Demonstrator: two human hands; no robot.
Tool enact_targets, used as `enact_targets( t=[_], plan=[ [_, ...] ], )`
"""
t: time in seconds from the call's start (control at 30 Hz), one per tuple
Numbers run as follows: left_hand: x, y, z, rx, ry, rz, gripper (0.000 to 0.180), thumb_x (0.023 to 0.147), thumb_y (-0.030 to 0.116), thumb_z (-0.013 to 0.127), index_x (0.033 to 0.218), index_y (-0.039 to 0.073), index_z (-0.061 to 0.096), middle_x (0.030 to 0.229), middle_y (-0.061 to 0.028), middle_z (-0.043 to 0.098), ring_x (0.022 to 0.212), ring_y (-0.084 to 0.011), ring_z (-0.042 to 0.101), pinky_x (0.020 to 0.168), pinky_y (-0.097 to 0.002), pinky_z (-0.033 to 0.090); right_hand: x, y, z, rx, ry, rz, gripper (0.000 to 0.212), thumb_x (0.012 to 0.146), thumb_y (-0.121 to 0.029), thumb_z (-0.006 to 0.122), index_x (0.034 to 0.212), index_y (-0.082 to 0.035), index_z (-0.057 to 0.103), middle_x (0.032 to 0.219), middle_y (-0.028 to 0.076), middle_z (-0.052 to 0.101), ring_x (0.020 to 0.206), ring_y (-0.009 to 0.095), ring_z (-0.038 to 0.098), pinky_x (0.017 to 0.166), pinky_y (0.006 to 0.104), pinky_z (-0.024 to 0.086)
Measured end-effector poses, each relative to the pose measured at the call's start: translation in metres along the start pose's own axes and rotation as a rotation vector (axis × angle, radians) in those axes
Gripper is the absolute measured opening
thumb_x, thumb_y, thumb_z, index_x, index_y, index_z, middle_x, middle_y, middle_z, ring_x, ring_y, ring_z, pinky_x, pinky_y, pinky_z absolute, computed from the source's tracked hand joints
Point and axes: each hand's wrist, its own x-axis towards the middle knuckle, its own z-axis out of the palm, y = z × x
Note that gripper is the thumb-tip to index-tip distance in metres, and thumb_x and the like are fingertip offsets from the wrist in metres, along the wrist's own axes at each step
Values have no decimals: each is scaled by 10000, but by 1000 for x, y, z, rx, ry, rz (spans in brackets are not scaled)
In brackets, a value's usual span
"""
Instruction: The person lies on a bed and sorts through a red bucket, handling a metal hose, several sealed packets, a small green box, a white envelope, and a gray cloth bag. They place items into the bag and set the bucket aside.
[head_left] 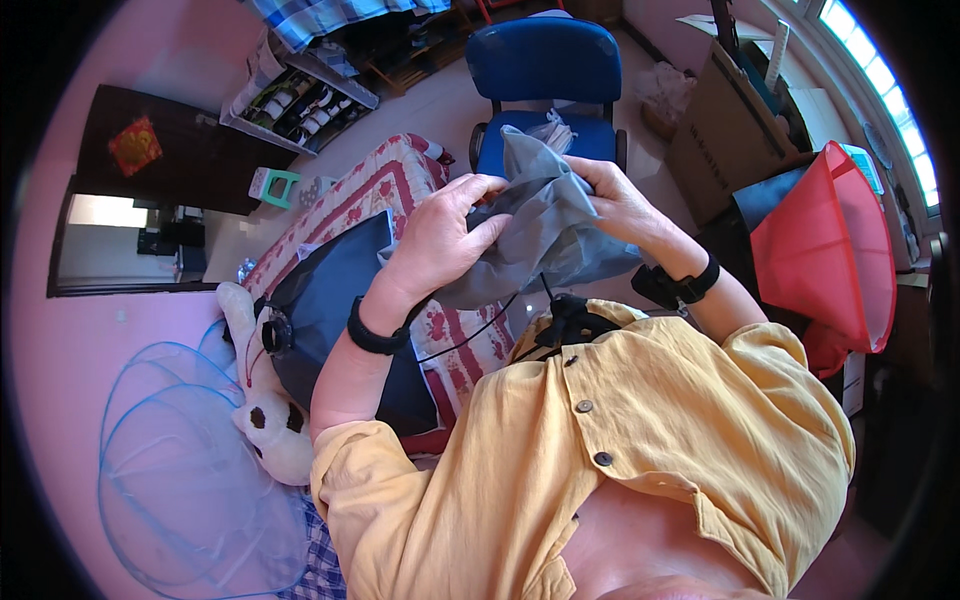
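A thin, crumpled grey cloth is held up in front of my chest, its peak standing above my fingers. My left hand grips its left side, thumb and fingers closed on the folds. On the other side, my right hand pinches the cloth near its upper edge, with the fingertips partly hidden behind the fabric. A small orange bit shows by my left fingers, too small to make out. Each wrist wears a black band. Behind the cloth stands a blue chair with a pale bundle on its seat.
On the left, a dark flat panel-like thing lies on a red-and-white patterned cover. Beside it are a white plush toy and blue-rimmed mesh. A red fabric bin and a cardboard box stand at right.
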Motion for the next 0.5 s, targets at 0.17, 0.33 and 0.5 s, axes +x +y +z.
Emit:
enact_targets(
  t=[0.17, 0.33, 0.5],
  plan=[
    [-5, -12, 2, -62, 80, -15, 107, 889, 11, 607, 984, 0, 656, 933, -85, 653, 801, -197, 631, 727, -289, 508, -7, -4, 4, -148, -32, -19, 201, 988, -123, 559, 1164, -45, 619, 874, 94, 601, 798, 195, 558, 714, 282, 456],
    [-5, -21, -5, -538, 96, -143, 127, 878, 110, 649, 962, 18, 622, 926, -30, 610, 799, -102, 566, 753, -260, 476, -8, -8, 6, -60, -23, -9, 218, 998, -109, 537, 1194, -52, 616, 929, 117, 635, 853, 223, 594, 753, 304, 482],
    [-6, -13, 6, -387, 79, -110, 311, 865, 251, 728, 1057, 47, 594, 867, -18, 598, 784, -83, 541, 769, -253, 466, -13, -12, 14, -171, -57, -15, 236, 1004, -124, 529, 1215, -66, 617, 1019, 137, 661, 906, 267, 630, 811, 329, 509]
  ],
)
